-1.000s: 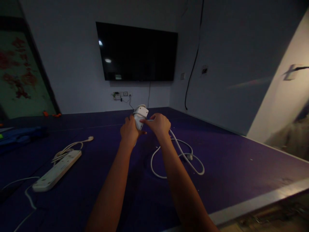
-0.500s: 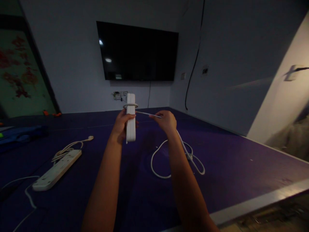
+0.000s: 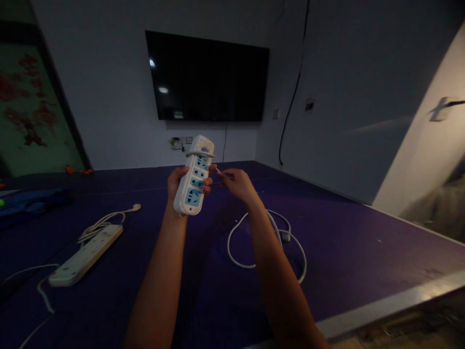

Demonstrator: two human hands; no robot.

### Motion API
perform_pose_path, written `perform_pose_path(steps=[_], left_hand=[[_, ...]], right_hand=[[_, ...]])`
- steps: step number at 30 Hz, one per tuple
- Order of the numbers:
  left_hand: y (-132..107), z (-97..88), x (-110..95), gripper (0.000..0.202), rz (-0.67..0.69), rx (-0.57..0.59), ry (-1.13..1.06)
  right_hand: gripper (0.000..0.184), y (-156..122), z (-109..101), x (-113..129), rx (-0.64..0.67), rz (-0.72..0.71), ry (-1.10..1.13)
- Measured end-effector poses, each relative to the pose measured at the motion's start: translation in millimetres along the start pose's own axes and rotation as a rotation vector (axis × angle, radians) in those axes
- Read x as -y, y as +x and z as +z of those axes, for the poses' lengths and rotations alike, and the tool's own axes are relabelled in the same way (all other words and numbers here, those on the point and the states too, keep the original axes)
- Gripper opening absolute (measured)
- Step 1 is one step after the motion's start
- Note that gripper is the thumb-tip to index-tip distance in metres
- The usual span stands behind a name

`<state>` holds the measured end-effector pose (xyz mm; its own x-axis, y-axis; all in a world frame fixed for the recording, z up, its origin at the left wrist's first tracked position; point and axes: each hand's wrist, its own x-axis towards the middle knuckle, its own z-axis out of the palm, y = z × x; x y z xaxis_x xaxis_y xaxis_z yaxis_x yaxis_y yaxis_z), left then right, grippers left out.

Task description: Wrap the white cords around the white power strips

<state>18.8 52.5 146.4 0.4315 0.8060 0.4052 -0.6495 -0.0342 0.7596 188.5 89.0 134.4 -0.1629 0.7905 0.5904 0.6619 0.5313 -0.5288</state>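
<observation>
My left hand [image 3: 178,182] is closed round a white power strip [image 3: 193,177] with blue sockets, held upright above the dark purple table [image 3: 363,252], sockets facing me. One turn of its white cable is wound round the strip's top end. My right hand [image 3: 235,184] is just right of the strip and pinches that white cable [image 3: 267,242] near the strip. From my right hand the cable drops to the table and lies there in loose loops.
A second white power strip [image 3: 86,255] lies on the table at the left with its cable bundled beside it. A thin white wire trails at the lower left. A dark screen [image 3: 209,77] hangs on the far wall. The table's pale front edge [image 3: 392,300] runs at the lower right.
The strip rose from a low tilt to upright, then turned its socket face toward me. My right hand drew the cable out sideways, then came back close to the strip.
</observation>
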Motion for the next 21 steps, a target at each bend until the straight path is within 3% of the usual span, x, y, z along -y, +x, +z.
perform_pose_path(steps=[5,13,21], left_hand=[[4.8,-7.1,3.1,0.05,-0.033,-0.012,-0.099],[11.8,-19.9,9.2,0.048,-0.124,-0.078,-0.16],[13.9,-26.5,3.1,0.048,-0.253,-0.095,-0.053]], right_hand=[[0.04,-0.1,5.3,6.3,-0.094,0.0,0.067],[0.052,-7.9,-5.5,13.6,-0.296,0.235,-0.122],[0.054,-9.1,-10.3,7.4,-0.223,0.229,-0.081]])
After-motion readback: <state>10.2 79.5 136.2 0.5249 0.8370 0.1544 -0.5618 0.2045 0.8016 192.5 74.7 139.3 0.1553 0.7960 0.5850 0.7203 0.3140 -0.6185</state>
